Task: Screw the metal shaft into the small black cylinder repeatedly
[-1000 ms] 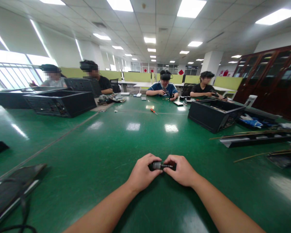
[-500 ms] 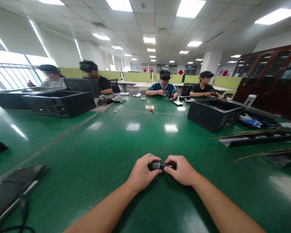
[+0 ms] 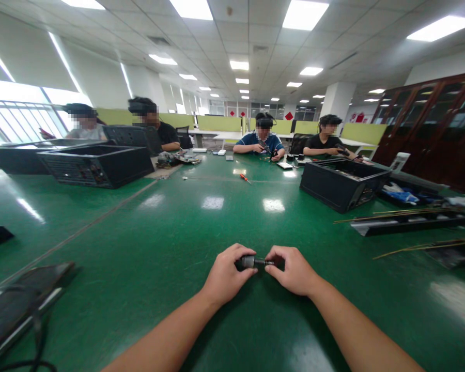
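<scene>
My left hand (image 3: 227, 274) and my right hand (image 3: 292, 269) meet low over the green table (image 3: 178, 243), both closed on one small dark tool (image 3: 256, 262). Its grey metal collar shows at my left fingertips, and a thin dark shaft runs right into my right hand's pinch. The rest of the tool is hidden by my fingers. Both forearms reach in from the bottom edge.
Open black computer cases stand at left (image 3: 96, 164) and right (image 3: 343, 183). A black panel with thin rods (image 3: 411, 221) lies at right, a flat dark device with cables (image 3: 19, 305) at lower left. An orange-handled screwdriver (image 3: 245, 177) lies mid-table. Several seated people work at the far side.
My hands have drawn slightly apart, so a little more of the tool's shaft shows between them. Another person's hand at the right edge has mostly withdrawn.
</scene>
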Demonstrator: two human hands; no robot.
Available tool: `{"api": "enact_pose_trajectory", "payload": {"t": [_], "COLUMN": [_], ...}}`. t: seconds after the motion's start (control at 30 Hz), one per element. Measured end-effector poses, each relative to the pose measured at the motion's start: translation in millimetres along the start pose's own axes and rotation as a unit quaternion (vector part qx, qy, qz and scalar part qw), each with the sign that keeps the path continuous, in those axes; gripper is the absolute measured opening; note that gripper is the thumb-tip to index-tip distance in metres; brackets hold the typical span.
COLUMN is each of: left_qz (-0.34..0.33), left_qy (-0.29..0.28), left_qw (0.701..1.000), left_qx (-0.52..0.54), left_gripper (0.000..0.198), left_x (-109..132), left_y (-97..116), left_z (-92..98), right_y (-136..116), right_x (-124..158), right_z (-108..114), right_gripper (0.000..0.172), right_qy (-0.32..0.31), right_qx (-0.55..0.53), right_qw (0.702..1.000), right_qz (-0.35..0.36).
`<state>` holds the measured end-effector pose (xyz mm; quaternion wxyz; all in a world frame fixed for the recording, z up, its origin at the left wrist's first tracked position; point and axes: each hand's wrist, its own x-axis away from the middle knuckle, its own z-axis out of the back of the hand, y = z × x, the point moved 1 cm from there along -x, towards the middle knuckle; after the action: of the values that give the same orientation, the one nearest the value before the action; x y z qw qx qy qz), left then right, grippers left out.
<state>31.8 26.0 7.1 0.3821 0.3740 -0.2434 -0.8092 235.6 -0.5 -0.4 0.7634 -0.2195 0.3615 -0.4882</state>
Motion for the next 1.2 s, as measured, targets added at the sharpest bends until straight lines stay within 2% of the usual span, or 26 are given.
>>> {"api": "enact_pose_trajectory", "payload": {"t": [0.63, 1.07, 1.2], "left_qz": [-0.003, 0.027, 0.071], "left_qy": [0.007, -0.001, 0.004], "left_qw": [1.000, 1.000, 0.997], "left_qx": [-0.004, -0.015, -0.021], "left_gripper": [0.030, 0.028, 0.028], "left_x": [-1, -2, -4], "left_y": [0, -4, -12], "left_z": [0.5, 1.7, 2.0], "right_y": [1, 5, 10], "right_x": [1, 1, 0], "right_z": [3, 8, 10], "right_gripper": [0.010, 0.008, 0.008], "right_qy": [0.015, 0.016, 0.024], "right_qx": [0.027, 0.025, 0.025], "right_qw": [1.000, 1.000, 0.999], "right_qz": [0.006, -0.005, -0.013]}}
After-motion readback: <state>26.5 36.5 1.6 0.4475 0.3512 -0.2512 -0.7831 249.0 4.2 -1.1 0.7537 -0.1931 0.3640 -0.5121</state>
